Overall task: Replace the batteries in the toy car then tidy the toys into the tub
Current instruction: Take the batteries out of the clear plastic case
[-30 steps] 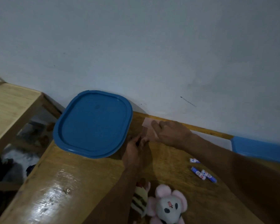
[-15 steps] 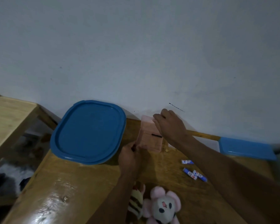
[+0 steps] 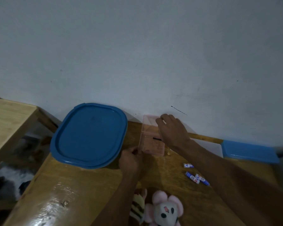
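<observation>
Wooden tabletop (image 3: 91, 190) against a pale wall, dim light. Clear pink box (image 3: 151, 141) sitting at the far edge, lid raised; left hand (image 3: 129, 160) pinching its near-left corner, right hand (image 3: 173, 128) gripping the lid. 3 batteries (image 3: 196, 176) lying toward the right edge; blue-lidded tub (image 3: 88, 136) occupying the far-left corner. No toy car showing. Advice: brace the base, avoid tipping contents.

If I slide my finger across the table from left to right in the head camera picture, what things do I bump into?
Big blue lid → left hand → pink clear box → right hand → batteries → small blue lid.
</observation>
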Action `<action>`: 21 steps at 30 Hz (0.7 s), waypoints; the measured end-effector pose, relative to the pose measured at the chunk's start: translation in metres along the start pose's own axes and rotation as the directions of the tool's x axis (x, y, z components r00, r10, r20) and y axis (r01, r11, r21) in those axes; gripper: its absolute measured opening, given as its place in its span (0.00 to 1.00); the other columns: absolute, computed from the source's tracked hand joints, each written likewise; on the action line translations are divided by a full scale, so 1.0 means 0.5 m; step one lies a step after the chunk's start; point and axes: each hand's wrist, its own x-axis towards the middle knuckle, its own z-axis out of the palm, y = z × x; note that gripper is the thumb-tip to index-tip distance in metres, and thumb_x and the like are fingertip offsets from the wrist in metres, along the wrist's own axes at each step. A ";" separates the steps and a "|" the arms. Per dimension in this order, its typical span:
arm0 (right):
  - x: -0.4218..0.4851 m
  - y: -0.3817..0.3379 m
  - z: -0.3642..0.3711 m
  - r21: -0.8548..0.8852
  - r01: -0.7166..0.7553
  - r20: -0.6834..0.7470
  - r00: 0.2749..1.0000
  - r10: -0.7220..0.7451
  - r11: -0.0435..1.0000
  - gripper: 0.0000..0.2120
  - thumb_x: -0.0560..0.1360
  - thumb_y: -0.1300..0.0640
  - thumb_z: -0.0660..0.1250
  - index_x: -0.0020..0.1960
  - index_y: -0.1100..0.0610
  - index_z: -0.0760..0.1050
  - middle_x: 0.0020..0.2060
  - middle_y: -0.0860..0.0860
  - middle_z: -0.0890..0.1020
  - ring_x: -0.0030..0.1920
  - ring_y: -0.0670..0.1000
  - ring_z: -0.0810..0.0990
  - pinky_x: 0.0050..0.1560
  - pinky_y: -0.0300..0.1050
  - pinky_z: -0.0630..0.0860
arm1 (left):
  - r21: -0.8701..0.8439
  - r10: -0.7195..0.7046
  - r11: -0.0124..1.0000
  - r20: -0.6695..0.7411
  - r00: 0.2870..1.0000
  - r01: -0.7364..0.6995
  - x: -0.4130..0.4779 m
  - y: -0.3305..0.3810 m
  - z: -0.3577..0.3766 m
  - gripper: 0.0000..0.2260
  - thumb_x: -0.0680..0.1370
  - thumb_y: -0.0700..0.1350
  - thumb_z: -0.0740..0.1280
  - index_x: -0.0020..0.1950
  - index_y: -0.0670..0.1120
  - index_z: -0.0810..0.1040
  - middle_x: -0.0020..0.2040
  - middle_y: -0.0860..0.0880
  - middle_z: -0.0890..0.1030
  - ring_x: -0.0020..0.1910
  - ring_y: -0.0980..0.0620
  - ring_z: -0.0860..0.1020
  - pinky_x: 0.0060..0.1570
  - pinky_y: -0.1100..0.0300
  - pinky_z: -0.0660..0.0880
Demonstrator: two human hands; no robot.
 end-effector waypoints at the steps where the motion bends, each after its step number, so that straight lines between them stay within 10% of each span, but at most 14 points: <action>1: -0.003 -0.001 -0.001 -0.007 0.008 -0.023 1.000 -0.008 1.000 0.20 0.57 0.67 0.79 0.48 0.63 0.80 0.44 0.61 0.82 0.40 0.60 0.81 0.34 0.49 0.78 | -0.002 0.005 1.000 0.003 1.000 -0.005 0.001 -0.002 0.000 0.11 0.76 0.51 0.70 0.57 0.50 0.83 0.50 0.51 0.85 0.48 0.52 0.81 0.44 0.59 0.74; 21: -0.021 -0.036 0.025 0.067 -0.063 0.314 0.949 0.039 0.996 0.08 0.77 0.59 0.64 0.54 0.58 0.78 0.52 0.56 0.80 0.52 0.57 0.80 0.45 0.48 0.75 | -0.071 0.000 0.998 0.036 0.999 0.002 0.007 -0.002 -0.011 0.12 0.75 0.50 0.71 0.57 0.49 0.83 0.51 0.51 0.85 0.46 0.54 0.80 0.42 0.63 0.70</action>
